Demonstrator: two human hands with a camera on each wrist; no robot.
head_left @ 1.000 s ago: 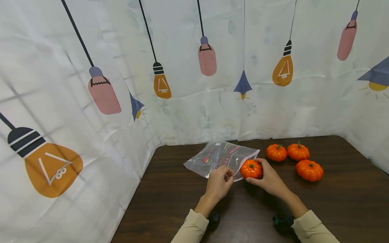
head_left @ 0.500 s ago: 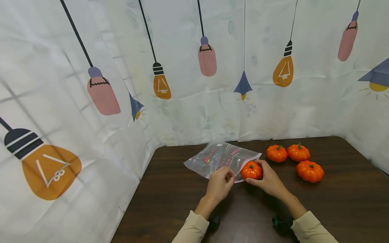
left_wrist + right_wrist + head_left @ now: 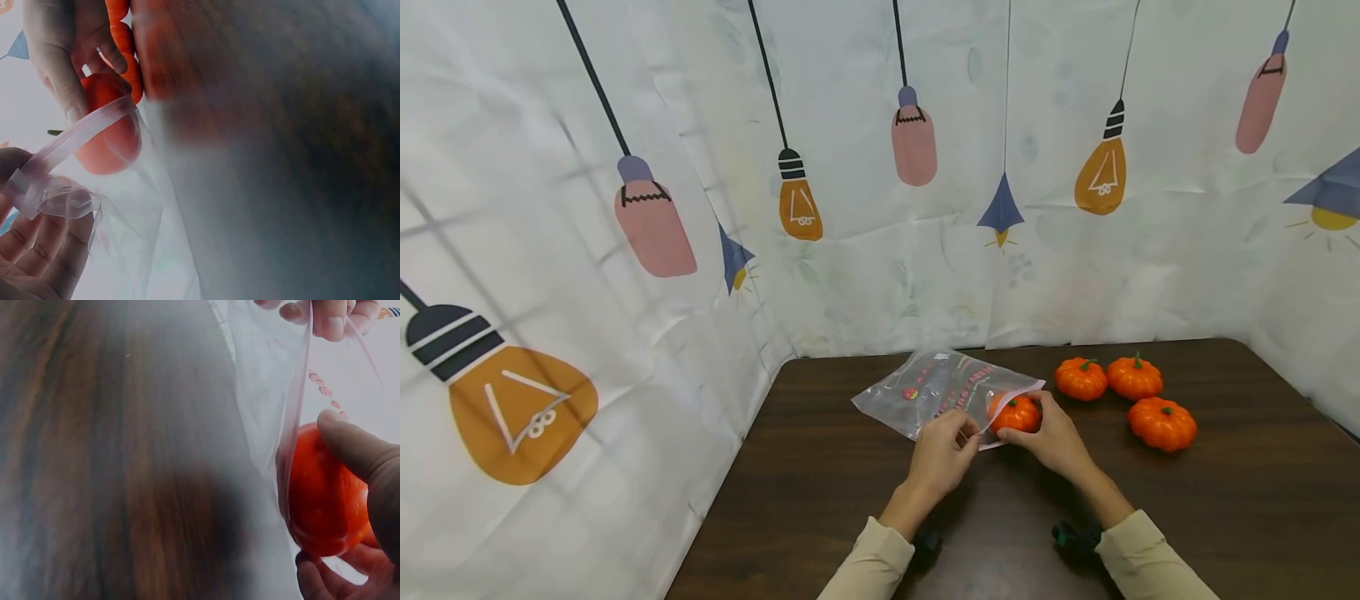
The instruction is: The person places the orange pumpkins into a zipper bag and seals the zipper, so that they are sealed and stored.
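A clear plastic zip bag (image 3: 917, 387) with a pink-edged mouth lies on the table, its mouth facing right. My left hand (image 3: 942, 454) pinches the bag's edge between thumb and fingers, as the left wrist view shows. In my right hand (image 3: 1056, 437) is a small orange pumpkin (image 3: 1018, 414), gripped between thumb and fingers. The pumpkin sits in the bag's mouth, its left part behind the clear film. In the right wrist view the thumb lies over the pumpkin (image 3: 325, 494) and the fingers curl beneath it.
Three more orange pumpkins stand at the back right: one pumpkin (image 3: 1081, 379), a second pumpkin (image 3: 1135, 377) beside it, and a third pumpkin (image 3: 1162, 423) nearer the front. The dark wooden table (image 3: 820, 500) ends at a patterned cloth backdrop (image 3: 880, 292).
My right hand has pushed the pumpkin slightly left, deeper into the bag's mouth. The left hand stays in nearly the same place on the bag's edge.
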